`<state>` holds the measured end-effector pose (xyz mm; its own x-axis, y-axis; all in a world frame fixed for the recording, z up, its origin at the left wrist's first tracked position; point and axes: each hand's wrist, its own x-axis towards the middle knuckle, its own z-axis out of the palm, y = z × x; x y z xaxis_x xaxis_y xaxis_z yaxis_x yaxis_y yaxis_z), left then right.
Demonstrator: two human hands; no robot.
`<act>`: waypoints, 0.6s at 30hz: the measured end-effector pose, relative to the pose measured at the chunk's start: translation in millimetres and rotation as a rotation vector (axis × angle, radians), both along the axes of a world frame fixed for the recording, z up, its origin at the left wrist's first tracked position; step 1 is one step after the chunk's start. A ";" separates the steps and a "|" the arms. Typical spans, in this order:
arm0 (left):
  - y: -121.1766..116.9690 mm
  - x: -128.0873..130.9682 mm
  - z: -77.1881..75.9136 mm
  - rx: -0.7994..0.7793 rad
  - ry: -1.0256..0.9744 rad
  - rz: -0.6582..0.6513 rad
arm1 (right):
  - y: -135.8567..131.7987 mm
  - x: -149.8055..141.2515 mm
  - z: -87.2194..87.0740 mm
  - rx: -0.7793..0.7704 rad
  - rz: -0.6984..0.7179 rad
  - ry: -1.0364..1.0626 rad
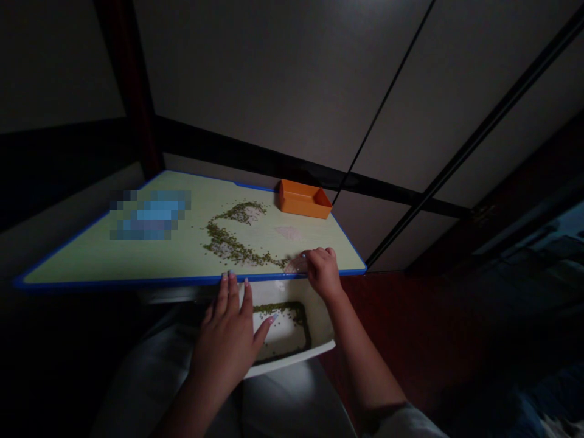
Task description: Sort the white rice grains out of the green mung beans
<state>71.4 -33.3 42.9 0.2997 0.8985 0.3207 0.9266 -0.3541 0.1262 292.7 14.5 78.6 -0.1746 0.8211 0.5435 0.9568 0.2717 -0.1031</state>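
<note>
Small green beans (pixel 239 252), which look like mung beans, lie scattered in a curved band on the pale tabletop (pixel 191 261) with a blue rim. My right hand (pixel 323 271) is closed at the near edge, pinching a thin, see-through piece (pixel 296 263) that looks like plastic; its exact kind is unclear. A few beans lie beside it. Below the edge sits a white tub (pixel 319 328) over my lap, with beans along its inner bottom edges. My left hand (pixel 230 328) lies open over the tub's left side, fingertips at the table's blue rim and thumb spread over the tub.
An orange open box (pixel 305 201) stands at the table's far right corner. A blurred-out blue patch (pixel 152 214) lies on the left of the tabletop. Behind the table rise grey panels (pixel 274 79); dark red floor (pixel 383 328) shows at the right.
</note>
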 end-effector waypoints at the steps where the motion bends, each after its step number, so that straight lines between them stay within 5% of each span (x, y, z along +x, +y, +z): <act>1: 0.0 -0.2 0.1 0.000 0.001 0.000 | 0.0 -0.1 -0.1 0.002 -0.008 0.002; 12: 0.0 0.8 -0.6 0.004 0.023 0.004 | 2.1 -3.0 -1.0 -0.016 0.007 -0.026; 18: 0.0 -0.3 -1.2 0.006 0.012 0.000 | 3.2 -2.2 -1.2 0.020 -0.124 -0.022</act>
<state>71.1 -33.4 41.7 0.3033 0.8968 0.3223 0.9283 -0.3544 0.1126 290.6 17.7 77.4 -0.0844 0.8260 0.5574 0.9852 0.1528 -0.0773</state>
